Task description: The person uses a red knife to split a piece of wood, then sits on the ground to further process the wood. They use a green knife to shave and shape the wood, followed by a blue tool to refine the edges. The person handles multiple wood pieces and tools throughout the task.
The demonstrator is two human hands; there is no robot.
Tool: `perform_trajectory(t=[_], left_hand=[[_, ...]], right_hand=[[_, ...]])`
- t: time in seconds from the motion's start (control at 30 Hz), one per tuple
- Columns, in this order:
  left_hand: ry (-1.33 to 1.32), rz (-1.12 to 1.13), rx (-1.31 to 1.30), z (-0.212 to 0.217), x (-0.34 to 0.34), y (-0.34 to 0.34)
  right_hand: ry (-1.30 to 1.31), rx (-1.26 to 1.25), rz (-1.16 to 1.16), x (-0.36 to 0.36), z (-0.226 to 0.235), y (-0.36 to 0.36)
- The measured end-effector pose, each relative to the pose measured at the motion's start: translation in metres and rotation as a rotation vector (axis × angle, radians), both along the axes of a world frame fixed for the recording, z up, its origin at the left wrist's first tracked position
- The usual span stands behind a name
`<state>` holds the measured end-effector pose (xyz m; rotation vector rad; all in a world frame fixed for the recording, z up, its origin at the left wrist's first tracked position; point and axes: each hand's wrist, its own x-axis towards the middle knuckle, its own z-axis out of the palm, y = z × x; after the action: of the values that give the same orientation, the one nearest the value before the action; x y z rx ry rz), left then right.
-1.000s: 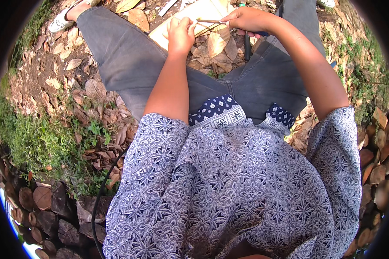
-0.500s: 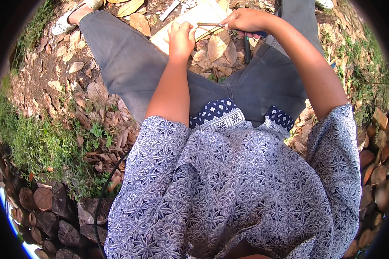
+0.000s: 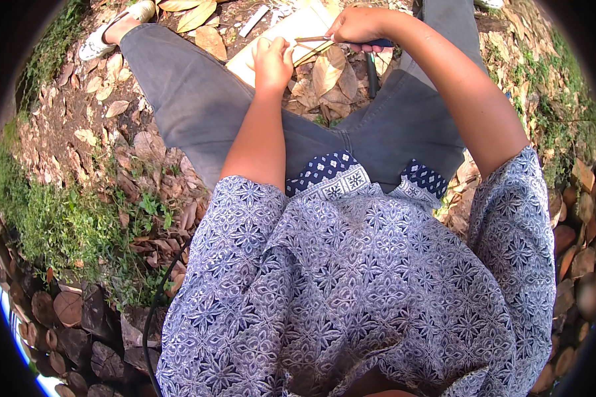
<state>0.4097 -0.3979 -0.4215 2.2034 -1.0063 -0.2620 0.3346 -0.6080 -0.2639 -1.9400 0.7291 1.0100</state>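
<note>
My right hand (image 3: pixel 359 28) is wrapped round the dark blue handle (image 3: pixel 381 43) of a knife-like tool. Its thin brownish blade (image 3: pixel 313 39) points left toward my other hand. My left hand (image 3: pixel 273 61) is closed, fingers bent, over a pale flat board (image 3: pixel 245 61); whatever it pinches is hidden by the fingers. The blade's tip ends right beside those fingers, above the board. Below my right hand, a slim black object (image 3: pixel 371 76) sticks down beside the inner right thigh.
I sit on leaf-strewn ground, grey trousers (image 3: pixel 185 86) spread around the board. Large dry leaves (image 3: pixel 328 71) lie between my legs. A small white strip (image 3: pixel 253 22) lies beyond the board. Green plants (image 3: pixel 66 218) and stacked cut logs (image 3: pixel 66 308) are at the left; more logs stand right.
My right hand has moved slightly left and away from me with the tool, so less of the blade shows between the hands. My left hand has barely shifted.
</note>
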Motion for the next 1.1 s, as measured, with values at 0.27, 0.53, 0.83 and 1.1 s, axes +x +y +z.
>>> perform_trajectory(t=[0.27, 0.53, 0.83, 1.1], left_hand=[[0.05, -0.009, 0.01, 0.0, 0.004, -0.003], [0.117, 0.008, 0.023, 0.0, 0.003, 0.001], [0.074, -0.012, 0.017, 0.006, 0.0, 0.002], [-0.009, -0.018, -0.022, 0.002, -0.003, 0.001]], right_hand=[[0.192, -0.052, 0.226, 0.031, -0.035, 0.001], [0.168, 0.119, -0.167, -0.014, -0.04, -0.001], [0.034, 0.022, 0.062, -0.01, -0.018, -0.008], [0.008, -0.065, 0.234, 0.008, -0.02, -0.007]])
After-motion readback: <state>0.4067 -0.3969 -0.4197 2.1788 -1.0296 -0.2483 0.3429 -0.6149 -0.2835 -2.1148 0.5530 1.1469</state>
